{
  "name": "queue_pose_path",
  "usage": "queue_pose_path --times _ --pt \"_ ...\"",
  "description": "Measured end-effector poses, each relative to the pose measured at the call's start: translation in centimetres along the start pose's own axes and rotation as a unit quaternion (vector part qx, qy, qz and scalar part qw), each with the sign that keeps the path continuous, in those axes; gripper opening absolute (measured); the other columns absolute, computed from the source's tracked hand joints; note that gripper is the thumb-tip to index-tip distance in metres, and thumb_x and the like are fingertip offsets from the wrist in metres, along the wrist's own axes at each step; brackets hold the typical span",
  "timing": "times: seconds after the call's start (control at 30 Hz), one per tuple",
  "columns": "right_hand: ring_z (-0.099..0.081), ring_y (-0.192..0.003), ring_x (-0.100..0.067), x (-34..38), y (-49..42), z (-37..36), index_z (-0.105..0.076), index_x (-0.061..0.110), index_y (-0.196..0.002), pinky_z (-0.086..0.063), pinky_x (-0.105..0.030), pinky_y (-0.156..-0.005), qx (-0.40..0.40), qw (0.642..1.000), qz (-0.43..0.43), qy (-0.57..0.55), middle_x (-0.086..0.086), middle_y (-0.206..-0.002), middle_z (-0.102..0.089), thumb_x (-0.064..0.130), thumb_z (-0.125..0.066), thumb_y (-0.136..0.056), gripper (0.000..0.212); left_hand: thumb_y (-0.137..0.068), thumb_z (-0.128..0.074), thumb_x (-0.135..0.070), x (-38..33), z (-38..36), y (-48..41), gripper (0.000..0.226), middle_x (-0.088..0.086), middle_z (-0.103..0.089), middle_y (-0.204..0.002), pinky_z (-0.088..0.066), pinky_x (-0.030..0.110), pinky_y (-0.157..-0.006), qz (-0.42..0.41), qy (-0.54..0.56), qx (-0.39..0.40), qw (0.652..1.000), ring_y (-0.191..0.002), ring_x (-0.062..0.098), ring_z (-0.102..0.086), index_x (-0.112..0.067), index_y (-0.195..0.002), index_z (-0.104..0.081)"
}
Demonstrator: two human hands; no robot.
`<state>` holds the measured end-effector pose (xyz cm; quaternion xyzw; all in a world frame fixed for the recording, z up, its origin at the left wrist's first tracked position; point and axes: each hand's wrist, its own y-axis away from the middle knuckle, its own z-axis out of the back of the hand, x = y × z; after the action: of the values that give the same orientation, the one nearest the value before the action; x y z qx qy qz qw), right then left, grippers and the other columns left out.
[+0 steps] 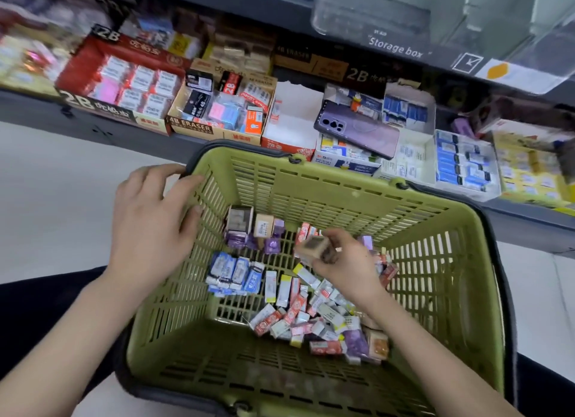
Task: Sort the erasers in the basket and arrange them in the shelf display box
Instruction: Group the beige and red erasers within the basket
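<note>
Right hand (345, 261): fingertips pinch a small tan eraser (315, 245), held just above the basket floor. The item is judged light, firm and slightly rubbery, its wrapper probably slick, and best taken across its narrow faces. Left hand (152, 217): fingers relaxed and spread, resting on the wall of the green basket (435, 261), holding nothing. Left of the right hand lie blue-sleeved erasers (233, 273), with purple erasers (270, 242) beside its fingertips and a mixed red-and-white heap (311, 317) under its wrist; display boxes (292, 121) stand on the shelf well beyond, one carrying a phone (357, 129).
</note>
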<state>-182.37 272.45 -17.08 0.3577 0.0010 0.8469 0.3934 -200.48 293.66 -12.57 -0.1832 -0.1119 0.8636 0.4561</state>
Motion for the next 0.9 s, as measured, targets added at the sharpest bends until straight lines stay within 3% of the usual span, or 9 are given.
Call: queue_pose_path --times 0.1,0.17,0.2,0.3,0.37,0.57,0.77,0.9 --pt "-0.057 -0.095 -0.010 3.6 -2.4 -2.9 -0.047 0.009 -0.133 -0.053 -0.027 -0.085 0.037 0.989 0.008 -0.145 0.007 -0.108 -0.053 0.014 -0.073 -0.079 0.061 -0.079 -0.051 -0.021 0.6 -0.7 0.1 0.041 0.020 -0.056 -0.113 -0.043 0.050 -0.085 -0.003 0.014 0.023 1.000 -0.101 0.041 -0.048 -0.006 -0.116 -0.060" --pt "-0.055 -0.101 -0.007 5.1 -3.9 -5.0 -0.045 0.010 -0.135 -0.050 -0.018 -0.087 0.047 0.981 0.026 -0.187 0.004 -0.117 -0.053 0.011 -0.072 -0.080 0.062 -0.077 -0.054 -0.018 0.6 -1.0 0.2 0.041 0.020 -0.054 -0.115 -0.044 0.050 -0.086 0.003 0.028 0.028 0.999 -0.102 0.039 -0.046 -0.008 -0.117 -0.058" --pt "-0.054 -0.105 -0.009 5.5 -4.6 -6.0 -0.047 0.010 -0.134 -0.049 -0.020 -0.091 0.044 0.980 0.043 -0.192 0.001 -0.122 -0.054 0.009 -0.072 -0.079 0.060 -0.076 -0.056 -0.016 0.6 -1.0 0.2 0.041 0.020 -0.054 -0.116 -0.044 0.049 -0.086 0.008 0.034 0.030 0.999 -0.103 0.037 -0.045 -0.008 -0.117 -0.058" --pt "-0.055 -0.115 -0.019 5.8 -6.5 -8.3 -0.053 0.011 -0.129 -0.045 -0.040 -0.100 0.018 0.983 0.081 -0.161 -0.004 -0.126 -0.057 0.003 -0.072 -0.076 0.057 -0.076 -0.066 -0.005 0.6 -1.1 0.2 0.042 0.019 -0.054 -0.117 -0.044 0.049 -0.087 0.020 0.052 0.036 0.998 -0.106 0.035 -0.044 -0.007 -0.117 -0.061" --pt "-0.053 -0.119 -0.020 5.6 -7.3 -8.8 -0.054 0.014 -0.129 -0.044 -0.042 -0.101 0.004 0.986 0.090 -0.139 -0.003 -0.128 -0.058 0.007 -0.073 -0.076 0.057 -0.073 -0.070 -0.003 0.6 -1.1 0.2 0.045 0.019 -0.054 -0.117 -0.044 0.049 -0.087 0.021 0.058 0.044 0.997 -0.106 0.034 -0.044 -0.006 -0.116 -0.062" --pt "-0.052 -0.106 -0.025 4.8 -7.4 -9.4 -0.059 0.012 -0.123 -0.043 -0.033 -0.087 -0.090 0.981 0.170 0.027 -0.003 -0.116 -0.061 0.015 -0.077 -0.071 0.056 -0.073 -0.070 -0.004 0.4 -0.9 0.2 0.043 0.020 -0.053 -0.118 -0.045 0.050 -0.087 0.035 0.059 0.059 0.996 -0.108 0.037 -0.045 -0.007 -0.116 -0.062" --pt "-0.053 -0.111 -0.020 4.5 -7.2 -10.3 -0.058 0.012 -0.123 -0.043 -0.029 -0.094 -0.097 0.986 0.093 -0.098 -0.003 -0.119 -0.060 0.012 -0.078 -0.072 0.055 -0.073 -0.071 -0.002 0.1 -0.7 0.1 0.043 0.021 -0.054 -0.116 -0.047 0.050 -0.084 0.030 0.052 0.054 0.997 -0.107 0.040 -0.048 -0.006 -0.114 -0.063" --pt "-0.048 -0.114 -0.019 4.4 -7.3 -10.1 -0.053 0.016 -0.129 -0.034 -0.023 -0.085 -0.087 0.991 0.091 -0.033 0.002 -0.124 -0.058 0.021 -0.076 -0.076 0.057 -0.074 -0.068 -0.003 0.2 -0.7 0.1 0.039 0.022 -0.055 -0.114 -0.047 0.051 -0.084 0.018 0.039 0.043 0.998 -0.106 0.041 -0.047 -0.006 -0.112 -0.064"
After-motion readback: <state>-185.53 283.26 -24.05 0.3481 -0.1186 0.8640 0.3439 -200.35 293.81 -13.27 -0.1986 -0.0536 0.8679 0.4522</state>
